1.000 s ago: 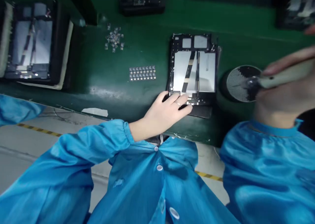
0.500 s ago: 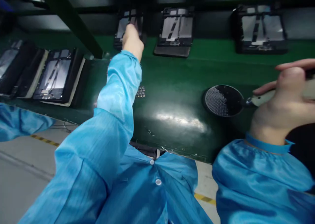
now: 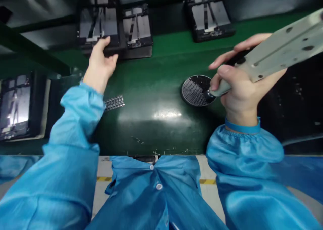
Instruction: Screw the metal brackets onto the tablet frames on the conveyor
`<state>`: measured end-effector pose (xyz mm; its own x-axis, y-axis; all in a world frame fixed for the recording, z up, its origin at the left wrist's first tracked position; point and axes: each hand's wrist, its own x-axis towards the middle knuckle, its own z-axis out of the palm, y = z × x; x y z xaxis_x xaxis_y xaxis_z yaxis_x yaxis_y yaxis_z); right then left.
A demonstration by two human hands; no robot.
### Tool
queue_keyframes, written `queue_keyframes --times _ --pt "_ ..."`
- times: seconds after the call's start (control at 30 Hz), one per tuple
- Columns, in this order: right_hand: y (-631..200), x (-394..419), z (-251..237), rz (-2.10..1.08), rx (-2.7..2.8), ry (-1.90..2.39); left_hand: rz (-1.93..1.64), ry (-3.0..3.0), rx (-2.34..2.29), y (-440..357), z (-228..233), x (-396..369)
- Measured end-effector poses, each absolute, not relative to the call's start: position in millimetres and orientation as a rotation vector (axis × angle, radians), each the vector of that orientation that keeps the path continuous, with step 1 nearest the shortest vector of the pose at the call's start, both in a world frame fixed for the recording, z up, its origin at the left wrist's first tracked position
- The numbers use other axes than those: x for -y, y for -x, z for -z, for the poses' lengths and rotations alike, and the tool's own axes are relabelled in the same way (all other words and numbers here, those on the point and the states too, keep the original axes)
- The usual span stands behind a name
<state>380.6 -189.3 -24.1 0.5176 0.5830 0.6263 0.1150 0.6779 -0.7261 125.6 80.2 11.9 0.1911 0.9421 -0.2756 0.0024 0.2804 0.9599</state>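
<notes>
At the upper left, my left hand (image 3: 101, 63) grips the front edge of an opened tablet-like device (image 3: 109, 21), thumb on top and some fingers hidden beneath. The device shows silver panels and dark ribbon strips inside a black frame. It overlaps the left side of a similar device (image 3: 137, 28). My right hand (image 3: 239, 88) is wrapped around a pale electric screwdriver (image 3: 282, 48) at the right. The metal tip points down over a round black dish (image 3: 193, 91) of tiny screws, at its right part; whether it touches is unclear.
Another opened device (image 3: 209, 18) lies at the back right. More stand at the left (image 3: 16, 105). A small perforated metal strip of parts (image 3: 114, 102) lies beside my left sleeve on the green bench (image 3: 151, 78). A dark green post (image 3: 37, 51) slants at the left.
My view has shifted right. My left hand now holds the left device by its front edge, and the device appears larger and nearer. The screwdriver has come further into view over the screw dish.
</notes>
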Motion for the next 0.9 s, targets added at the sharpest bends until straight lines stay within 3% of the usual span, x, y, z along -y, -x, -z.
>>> queue_keyframes --times 0.1,0.2,0.37,0.57,0.63,0.77,0.9 --pt "-375.4 184.3 23.5 -0.259 0.949 0.781 -0.949 -0.915 -0.983 -121.1 -2.2 36.0" --pt "-372.1 180.8 23.2 -0.212 0.906 0.797 -0.750 -0.766 -1.006 -105.1 -2.6 141.2" --pt "-371.6 179.8 20.8 -0.218 0.913 0.824 -0.597 -0.517 -1.094 -89.8 -3.7 213.2" --pt "-376.3 181.9 20.9 -0.216 0.853 0.824 0.162 -0.712 -0.841 -39.6 -19.5 196.7" --pt "-379.3 182.0 24.1 -0.223 0.826 0.860 0.196 -1.203 -0.852 -16.7 -31.3 169.7" --pt "-384.2 178.4 30.3 -0.209 0.843 0.836 -0.048 -2.324 -1.319 15.1 -39.2 82.3" --pt "-381.1 178.3 25.9 -0.211 0.887 0.841 0.307 -2.595 -1.413 21.6 -24.4 5.6"
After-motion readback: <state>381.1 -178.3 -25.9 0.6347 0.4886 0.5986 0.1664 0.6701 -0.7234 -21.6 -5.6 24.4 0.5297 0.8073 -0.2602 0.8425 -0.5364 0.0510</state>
